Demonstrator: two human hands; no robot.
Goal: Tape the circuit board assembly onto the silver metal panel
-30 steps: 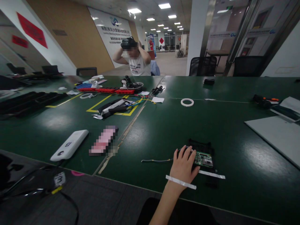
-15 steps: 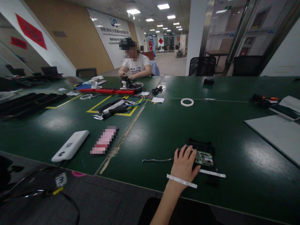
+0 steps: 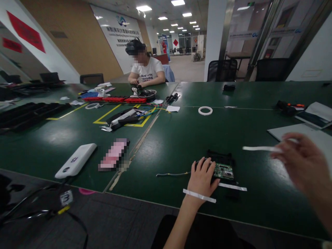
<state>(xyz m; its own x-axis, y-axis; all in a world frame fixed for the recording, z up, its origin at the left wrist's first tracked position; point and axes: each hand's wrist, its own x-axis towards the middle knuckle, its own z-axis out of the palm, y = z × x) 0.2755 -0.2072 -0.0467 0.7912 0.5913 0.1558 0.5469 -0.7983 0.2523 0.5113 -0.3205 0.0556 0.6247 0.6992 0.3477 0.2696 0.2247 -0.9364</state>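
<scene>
Strip material is what is held here: a white strip (image 3: pixel 260 148) is kept in the air above the right part of the bench (image 3: pixel 181 138). It is pinched at one end by the fingertips of the right hand (image 3: pixel 303 162), and the rest stands out level to the left. The hand is blurred, so nothing beyond a closed pinch can be made out. The strip is judged very light, thin and limp, and perhaps sticky on one face. It is best taken at its very end, as it is now, so that it is not folded on itself.

Lower and to the left, close to the bench's near edge, a small green circuit board (image 3: pixel 224 171) is seated in a black frame (image 3: pixel 220 157). The left hand (image 3: pixel 201 180) is laid flat over the board's left end, with the fingers slightly spread and nothing gripped. The board is judged stiff, light and fragile, and better steadied by its edges or the frame than by its components.

A second strip (image 3: pixel 199 195) is stuck across the left wrist. A third strip (image 3: pixel 232 187) lies along the frame's near side. A thin wire (image 3: pixel 172 174) runs left from under the hand.

Farther out, a white device (image 3: pixel 76 160) lies by the near-left edge and a tape ring (image 3: pixel 205 110) lies toward the middle. A person (image 3: pixel 146 67) is seated at the far edge.
</scene>
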